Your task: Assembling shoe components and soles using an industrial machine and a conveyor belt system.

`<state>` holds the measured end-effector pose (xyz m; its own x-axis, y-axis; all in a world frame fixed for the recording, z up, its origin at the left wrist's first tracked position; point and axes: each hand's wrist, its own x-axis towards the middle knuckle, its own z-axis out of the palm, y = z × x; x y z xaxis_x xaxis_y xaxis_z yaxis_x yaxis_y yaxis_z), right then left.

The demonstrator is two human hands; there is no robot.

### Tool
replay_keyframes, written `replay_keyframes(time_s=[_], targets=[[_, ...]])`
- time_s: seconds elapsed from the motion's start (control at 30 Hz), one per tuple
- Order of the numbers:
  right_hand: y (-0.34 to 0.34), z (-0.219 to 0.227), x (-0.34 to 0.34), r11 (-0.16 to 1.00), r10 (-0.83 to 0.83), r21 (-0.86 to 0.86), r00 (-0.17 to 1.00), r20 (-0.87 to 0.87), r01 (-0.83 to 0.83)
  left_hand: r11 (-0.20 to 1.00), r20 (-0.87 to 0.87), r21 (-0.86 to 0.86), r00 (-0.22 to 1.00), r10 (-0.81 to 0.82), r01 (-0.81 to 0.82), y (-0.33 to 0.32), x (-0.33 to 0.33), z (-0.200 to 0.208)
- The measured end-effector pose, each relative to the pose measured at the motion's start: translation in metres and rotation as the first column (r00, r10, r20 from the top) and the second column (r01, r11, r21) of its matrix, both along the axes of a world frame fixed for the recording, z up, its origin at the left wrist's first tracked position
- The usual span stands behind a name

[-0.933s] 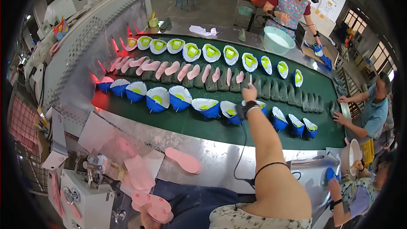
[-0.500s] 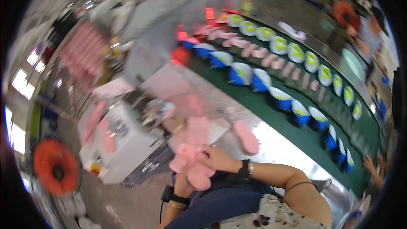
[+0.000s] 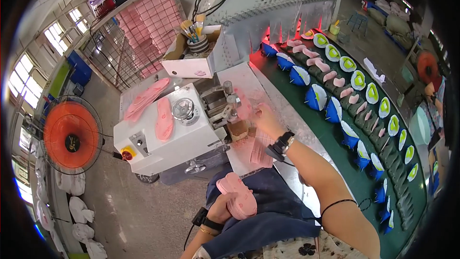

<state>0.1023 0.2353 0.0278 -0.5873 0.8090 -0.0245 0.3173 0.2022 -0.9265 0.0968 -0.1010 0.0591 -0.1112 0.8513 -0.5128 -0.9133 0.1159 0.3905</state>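
Note:
Low at my lap, my left hand (image 3: 222, 207) is closed around a small stack of pink insoles (image 3: 243, 200), held against dark blue cloth. My right hand (image 3: 267, 121) reaches forward to a white machine (image 3: 179, 146) and pinches one pink insole (image 3: 245, 104) at the machine's metal rollers (image 3: 229, 101). The fingertips are partly hidden behind that insole. Beneath my right wrist, more pink insoles (image 3: 261, 152) are piled on the worktable (image 3: 238, 156). Loose pink insoles (image 3: 164, 119) lie on top of the machine beside its round dial (image 3: 182, 109).
To the right runs a green conveyor (image 3: 321, 120) with rows of blue-and-white shoe uppers (image 3: 316, 97) and pink pieces. A cardboard box (image 3: 191, 64) with brushes in a pot stands behind the machine. An orange fan (image 3: 72, 134) is at left.
My right hand has left the insole stack at my lap and moved forward to the rollers with one pink insole. My left hand still holds the stack. The view has turned.

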Motion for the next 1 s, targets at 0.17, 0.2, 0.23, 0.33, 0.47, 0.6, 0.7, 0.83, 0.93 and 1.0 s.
replay_keyframes(time_s=[0.17, 0.2, 0.23, 0.33, 0.47, 0.6, 0.7, 0.83, 0.93, 1.0], targets=[[0.001, 0.025, 0.001, 0.783, -0.099, 0.603, 0.988, -0.119, 0.151, 0.998, -0.054, 0.043, 0.998, -0.044, 0.046, -0.003, -0.005, -0.008], [0.000, 0.024, -0.007, 0.804, -0.159, 0.583, 0.987, 0.021, 0.117, 0.998, -0.077, 0.049, 0.996, -0.046, 0.049, -0.003, -0.005, -0.008], [0.003, 0.022, -0.013, 0.824, -0.219, 0.558, 0.962, 0.161, 0.094, 0.997, -0.083, 0.047, 0.995, -0.051, 0.055, -0.003, -0.004, -0.006], [0.003, 0.016, -0.046, 0.988, -0.046, 0.154, 0.981, 0.188, 0.017, 0.999, -0.127, 0.025, 0.991, 0.048, -0.045, -0.010, -0.001, -0.002], [0.028, -0.003, -0.054, 0.943, -0.324, 0.037, 0.937, -0.128, 0.331, 0.994, -0.197, -0.077, 0.978, 0.065, -0.081, -0.013, 0.004, -0.010], [0.066, 0.005, 0.042, 0.915, -0.388, -0.265, 0.840, -0.378, 0.304, 0.975, -0.161, -0.223, 0.986, -0.049, 0.013, -0.015, -0.005, -0.055], [0.080, -0.007, 0.153, 0.805, -0.591, -0.302, 0.739, -0.324, 0.511, 0.989, -0.067, -0.138, 0.996, -0.055, 0.045, 0.005, 0.006, -0.038], [0.110, -0.069, 0.399, 0.530, -0.845, -0.037, 0.524, -0.112, 0.847, 0.968, 0.168, -0.059, 0.958, -0.232, 0.244, 0.029, 0.005, -0.049], [0.099, -0.078, 0.564, 0.228, -0.974, 0.482, 0.208, 0.095, 0.846, 0.932, 0.094, -0.312, 0.982, -0.164, 0.186, 0.047, 0.019, -0.037], [0.092, -0.073, 0.617, 0.226, -0.971, 0.521, 0.150, 0.185, 0.823, 0.927, 0.095, -0.310, 0.977, -0.191, 0.212, 0.047, 0.018, -0.043]])
